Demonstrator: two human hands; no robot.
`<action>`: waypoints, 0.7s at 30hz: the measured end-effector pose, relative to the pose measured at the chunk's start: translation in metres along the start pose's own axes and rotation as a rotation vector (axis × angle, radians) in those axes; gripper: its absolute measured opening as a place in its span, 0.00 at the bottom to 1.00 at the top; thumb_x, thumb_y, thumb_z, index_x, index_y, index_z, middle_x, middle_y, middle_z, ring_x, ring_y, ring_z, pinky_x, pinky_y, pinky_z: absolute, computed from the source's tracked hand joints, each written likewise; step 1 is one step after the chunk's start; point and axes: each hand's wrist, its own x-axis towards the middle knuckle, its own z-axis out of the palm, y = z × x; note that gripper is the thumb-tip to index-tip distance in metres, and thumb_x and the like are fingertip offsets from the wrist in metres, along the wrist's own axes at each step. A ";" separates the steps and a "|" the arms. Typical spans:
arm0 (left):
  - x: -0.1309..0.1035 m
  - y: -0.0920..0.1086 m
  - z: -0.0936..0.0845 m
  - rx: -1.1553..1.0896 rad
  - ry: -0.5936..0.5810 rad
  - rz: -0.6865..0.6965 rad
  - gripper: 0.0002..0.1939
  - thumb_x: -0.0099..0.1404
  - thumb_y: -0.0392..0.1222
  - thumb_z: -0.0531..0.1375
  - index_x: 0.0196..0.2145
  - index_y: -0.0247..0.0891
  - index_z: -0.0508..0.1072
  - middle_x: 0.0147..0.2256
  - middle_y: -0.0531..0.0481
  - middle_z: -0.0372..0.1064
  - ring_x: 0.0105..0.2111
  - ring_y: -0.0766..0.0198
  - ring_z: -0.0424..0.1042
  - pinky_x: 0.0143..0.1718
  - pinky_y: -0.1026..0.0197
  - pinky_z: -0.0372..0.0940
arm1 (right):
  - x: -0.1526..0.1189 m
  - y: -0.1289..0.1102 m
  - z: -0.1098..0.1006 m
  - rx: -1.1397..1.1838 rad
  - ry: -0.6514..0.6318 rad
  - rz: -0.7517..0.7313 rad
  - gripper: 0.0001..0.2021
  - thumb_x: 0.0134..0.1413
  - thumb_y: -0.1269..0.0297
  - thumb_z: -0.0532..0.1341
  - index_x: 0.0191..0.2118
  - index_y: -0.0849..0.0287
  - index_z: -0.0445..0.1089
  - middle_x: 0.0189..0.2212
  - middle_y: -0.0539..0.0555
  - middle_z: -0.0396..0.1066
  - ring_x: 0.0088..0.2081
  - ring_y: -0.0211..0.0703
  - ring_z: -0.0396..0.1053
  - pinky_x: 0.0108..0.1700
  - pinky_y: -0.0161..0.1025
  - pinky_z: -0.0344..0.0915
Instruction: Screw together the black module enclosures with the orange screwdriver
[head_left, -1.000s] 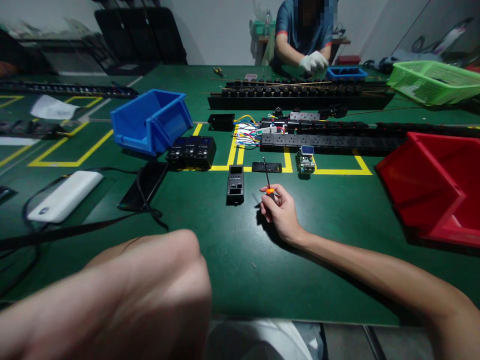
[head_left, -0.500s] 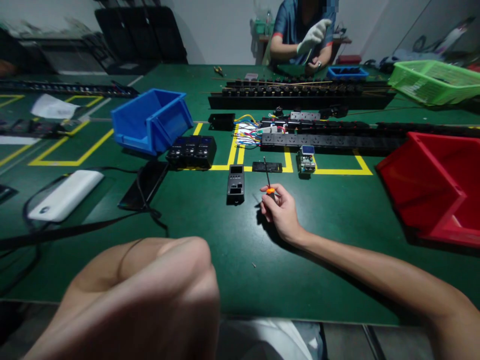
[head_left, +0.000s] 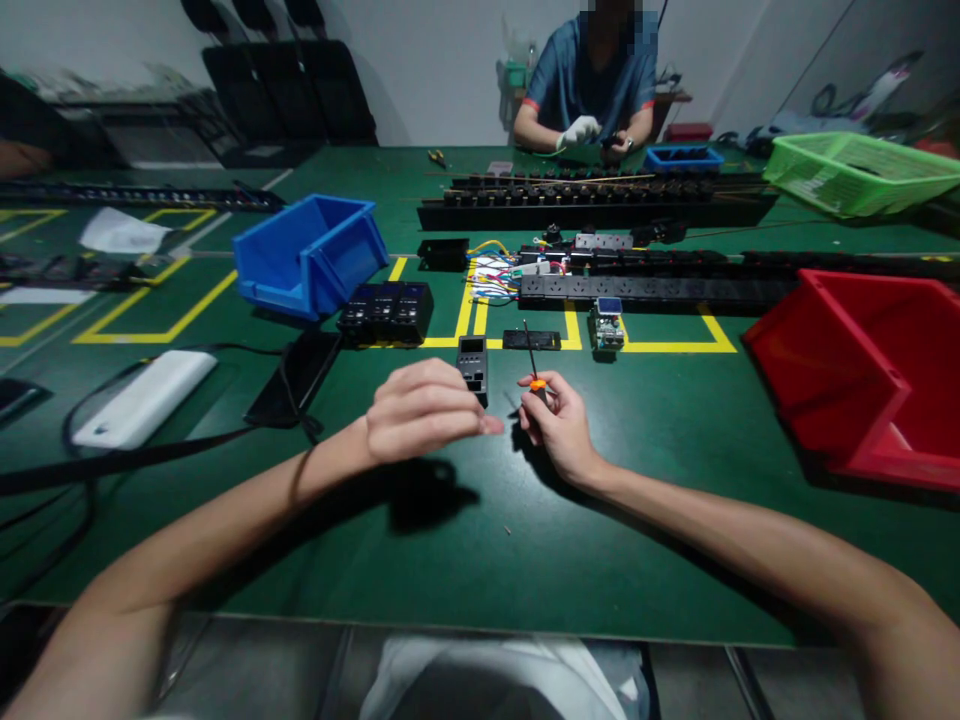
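Note:
My right hand (head_left: 555,420) rests on the green table, closed round the orange and black handle of a screwdriver (head_left: 538,386) whose thin shaft points up and away. To its left my left hand (head_left: 427,410) hovers above the table, fingers pressed together; whether anything is in them is hidden. Just behind the left fingertips a small black housing (head_left: 472,352) with a window and cut-outs lies on the table, partly covered by that hand. Beyond the screwdriver are a flat black piece (head_left: 531,340) and a small circuit board module (head_left: 607,328). A tiny screw (head_left: 508,530) lies nearer me.
Blue bin (head_left: 274,260) and black modules (head_left: 386,313) stand left; a red bin (head_left: 832,390) stands right. Black socket strips (head_left: 645,292) with wires lie behind. A white power bank (head_left: 146,398), phone (head_left: 294,378) and cables lie left. Across the table sits a person (head_left: 592,90).
My left hand has moved from close to the camera forward and down, beside the black housing. My right hand stays with the screwdriver. The other person's gloved hand has come down.

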 end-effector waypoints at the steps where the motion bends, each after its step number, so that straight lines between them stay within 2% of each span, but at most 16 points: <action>1: 0.003 -0.012 0.004 0.011 0.056 0.069 0.08 0.58 0.45 0.71 0.34 0.52 0.76 0.30 0.60 0.75 0.30 0.66 0.73 0.33 0.58 0.72 | 0.000 0.000 0.000 -0.005 0.000 -0.001 0.09 0.60 0.59 0.61 0.43 0.56 0.63 0.18 0.41 0.64 0.16 0.29 0.56 0.18 0.27 0.51; 2: 0.005 -0.025 0.007 0.032 0.119 0.103 0.08 0.57 0.45 0.71 0.33 0.50 0.76 0.29 0.59 0.75 0.30 0.66 0.73 0.33 0.58 0.72 | 0.000 -0.001 0.000 -0.011 -0.001 -0.002 0.10 0.60 0.59 0.61 0.43 0.56 0.63 0.18 0.41 0.64 0.16 0.29 0.56 0.18 0.28 0.51; 3: 0.005 -0.036 0.011 0.072 0.186 0.075 0.07 0.58 0.45 0.71 0.32 0.47 0.76 0.31 0.57 0.76 0.31 0.66 0.73 0.34 0.57 0.72 | 0.000 -0.001 0.000 -0.018 -0.001 -0.003 0.10 0.60 0.59 0.61 0.43 0.56 0.63 0.18 0.41 0.64 0.16 0.30 0.56 0.18 0.28 0.50; 4: 0.004 -0.047 0.015 0.100 0.217 0.003 0.07 0.60 0.47 0.70 0.30 0.45 0.76 0.32 0.56 0.76 0.32 0.65 0.73 0.36 0.56 0.72 | 0.000 -0.001 0.000 -0.029 -0.001 -0.004 0.10 0.60 0.59 0.61 0.43 0.56 0.62 0.18 0.41 0.63 0.16 0.30 0.55 0.18 0.28 0.50; 6: -0.002 -0.063 0.021 0.123 0.225 -0.108 0.07 0.64 0.47 0.66 0.33 0.43 0.78 0.38 0.51 0.77 0.39 0.61 0.74 0.42 0.51 0.72 | 0.000 -0.002 0.001 -0.061 -0.006 -0.007 0.10 0.61 0.58 0.60 0.43 0.56 0.61 0.18 0.40 0.63 0.16 0.30 0.55 0.18 0.28 0.50; 7: -0.005 -0.069 0.024 0.098 0.207 -0.207 0.08 0.67 0.48 0.63 0.35 0.43 0.78 0.41 0.49 0.76 0.43 0.60 0.75 0.47 0.50 0.71 | 0.001 -0.002 0.001 -0.084 -0.016 -0.007 0.10 0.61 0.58 0.59 0.44 0.56 0.61 0.19 0.41 0.63 0.16 0.30 0.55 0.18 0.29 0.50; 9: -0.011 -0.076 0.030 0.013 0.102 -0.399 0.14 0.71 0.51 0.57 0.46 0.42 0.76 0.52 0.45 0.73 0.54 0.56 0.71 0.57 0.45 0.67 | 0.003 -0.003 0.001 -0.145 -0.052 -0.007 0.10 0.61 0.58 0.58 0.44 0.56 0.62 0.20 0.42 0.64 0.17 0.31 0.56 0.19 0.30 0.53; 12: -0.015 -0.082 0.039 -0.209 -0.082 -0.575 0.31 0.69 0.57 0.57 0.64 0.41 0.59 0.65 0.38 0.58 0.65 0.51 0.60 0.62 0.43 0.62 | 0.007 -0.006 -0.005 -0.283 -0.110 -0.021 0.11 0.60 0.60 0.58 0.47 0.58 0.65 0.25 0.46 0.68 0.22 0.34 0.62 0.24 0.33 0.60; 14: -0.015 -0.084 0.043 -0.325 -0.184 -0.607 0.44 0.62 0.59 0.63 0.67 0.41 0.50 0.65 0.34 0.56 0.67 0.48 0.58 0.64 0.41 0.60 | 0.007 -0.012 -0.015 -0.400 -0.134 -0.053 0.13 0.60 0.62 0.59 0.49 0.58 0.67 0.31 0.50 0.71 0.29 0.38 0.67 0.32 0.37 0.65; 16: -0.014 -0.086 0.044 -0.364 -0.237 -0.616 0.51 0.56 0.58 0.68 0.67 0.41 0.48 0.64 0.34 0.57 0.66 0.45 0.58 0.65 0.40 0.58 | 0.005 -0.021 -0.029 -0.533 -0.175 -0.092 0.14 0.60 0.63 0.60 0.50 0.57 0.69 0.35 0.53 0.72 0.35 0.43 0.69 0.38 0.42 0.66; 19: -0.014 -0.086 0.042 -0.340 -0.266 -0.623 0.51 0.53 0.58 0.70 0.66 0.41 0.51 0.64 0.34 0.56 0.66 0.43 0.58 0.66 0.37 0.55 | -0.004 -0.033 -0.053 -0.716 -0.240 -0.158 0.13 0.59 0.65 0.61 0.49 0.57 0.73 0.41 0.57 0.73 0.44 0.50 0.69 0.48 0.49 0.64; 21: -0.015 -0.083 0.039 -0.311 -0.317 -0.602 0.53 0.51 0.59 0.71 0.66 0.41 0.52 0.64 0.34 0.54 0.66 0.41 0.57 0.67 0.36 0.53 | -0.011 -0.037 -0.066 -0.806 -0.253 -0.186 0.14 0.61 0.65 0.60 0.51 0.57 0.73 0.41 0.59 0.72 0.44 0.52 0.68 0.50 0.52 0.63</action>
